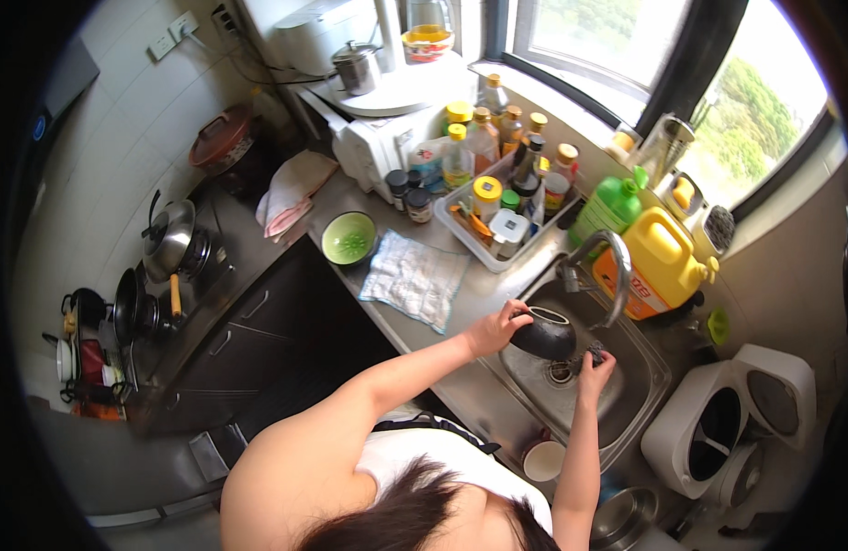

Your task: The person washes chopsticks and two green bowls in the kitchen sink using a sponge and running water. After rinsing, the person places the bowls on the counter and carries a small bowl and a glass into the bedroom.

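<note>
My left hand point(496, 328) grips a dark bowl point(546, 335) by its rim and foot side, tilted so that its pale foot ring faces up. Both are over the stainless steel sink point(620, 406). In my right hand point(596, 372) is a grey scouring pad point(594, 351), close to the bowl's lower right side; whether it touches cannot be made out. Below them the sink drain point(560, 372) shows. The curved metal faucet point(620, 265) arches over the far side of the basin.
A green-lined bowl point(349, 238) and a pale cloth point(417, 279) lie left of the sink. Behind stands a plastic bin of condiments point(489, 255). A yellow jug point(661, 255) and green bottle point(606, 206) flank the faucet. A cup point(543, 460) stands near my right forearm; a white appliance point(699, 427) sits right.
</note>
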`<act>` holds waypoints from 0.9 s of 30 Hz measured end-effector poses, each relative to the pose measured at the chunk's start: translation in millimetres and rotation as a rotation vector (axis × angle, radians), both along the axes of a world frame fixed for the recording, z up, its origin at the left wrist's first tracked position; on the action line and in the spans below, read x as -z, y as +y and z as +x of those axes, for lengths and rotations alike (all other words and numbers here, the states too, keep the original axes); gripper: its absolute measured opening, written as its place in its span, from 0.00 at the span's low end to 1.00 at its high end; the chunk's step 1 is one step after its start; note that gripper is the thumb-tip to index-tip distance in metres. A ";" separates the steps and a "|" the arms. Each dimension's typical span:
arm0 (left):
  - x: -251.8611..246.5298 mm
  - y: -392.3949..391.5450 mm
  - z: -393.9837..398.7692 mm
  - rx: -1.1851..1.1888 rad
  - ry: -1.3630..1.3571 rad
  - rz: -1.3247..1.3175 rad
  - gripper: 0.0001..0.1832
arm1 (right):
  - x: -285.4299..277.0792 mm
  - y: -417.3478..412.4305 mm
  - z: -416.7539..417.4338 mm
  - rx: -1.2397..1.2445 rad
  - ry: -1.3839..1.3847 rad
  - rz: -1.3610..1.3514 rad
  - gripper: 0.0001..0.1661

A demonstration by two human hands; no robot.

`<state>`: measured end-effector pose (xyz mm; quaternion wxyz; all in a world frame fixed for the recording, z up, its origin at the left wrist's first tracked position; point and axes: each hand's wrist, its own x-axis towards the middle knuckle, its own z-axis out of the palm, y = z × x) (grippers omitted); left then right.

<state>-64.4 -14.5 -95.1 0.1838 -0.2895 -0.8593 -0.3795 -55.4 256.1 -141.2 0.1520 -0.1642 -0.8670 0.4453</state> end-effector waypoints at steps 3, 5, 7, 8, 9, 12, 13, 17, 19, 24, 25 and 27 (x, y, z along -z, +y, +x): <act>-3.5 -3.9 26.0 -0.147 -0.298 0.179 0.24 | 16.3 -7.6 1.0 0.101 -0.050 -0.268 0.22; -0.2 -11.0 39.3 -0.248 -0.542 0.287 0.23 | 19.7 -15.1 3.8 0.093 -0.049 -0.442 0.21; -2.3 -22.1 43.2 -0.306 -0.766 0.390 0.20 | 24.1 -20.3 6.8 0.139 -0.087 -0.631 0.20; -4.3 -28.9 47.2 -0.307 -0.914 0.495 0.18 | 26.6 -24.3 7.2 0.162 -0.107 -0.725 0.19; -1.0 -38.4 48.4 -0.306 -0.978 0.484 0.18 | 22.2 -32.9 8.9 0.165 -0.109 -0.783 0.20; 10.7 -66.1 58.3 -0.299 -1.086 0.450 0.17 | 5.5 -52.1 18.8 0.170 -0.178 -0.899 0.16; 7.4 -77.2 61.4 -0.287 -1.127 0.449 0.17 | 0.2 -58.1 19.8 0.182 -0.184 -1.008 0.14; 16.0 -108.4 71.7 -0.236 -1.176 0.434 0.18 | -18.9 -79.4 23.0 0.172 -0.200 -1.395 0.10; 38.4 -113.9 71.8 -0.200 -1.030 0.262 0.18 | -19.0 -78.7 27.4 0.133 -0.136 -1.548 0.11; 64.9 -118.6 72.6 -0.175 -0.940 0.163 0.23 | -19.9 -83.0 34.6 0.104 -0.058 -1.755 0.24; 58.6 -121.4 71.3 -0.159 -0.986 0.163 0.24 | -21.0 -82.8 36.1 0.130 -0.051 -1.769 0.25; 58.5 -125.0 73.5 -0.144 -0.956 0.187 0.25 | -25.4 -86.7 36.1 0.178 -0.049 -1.781 0.27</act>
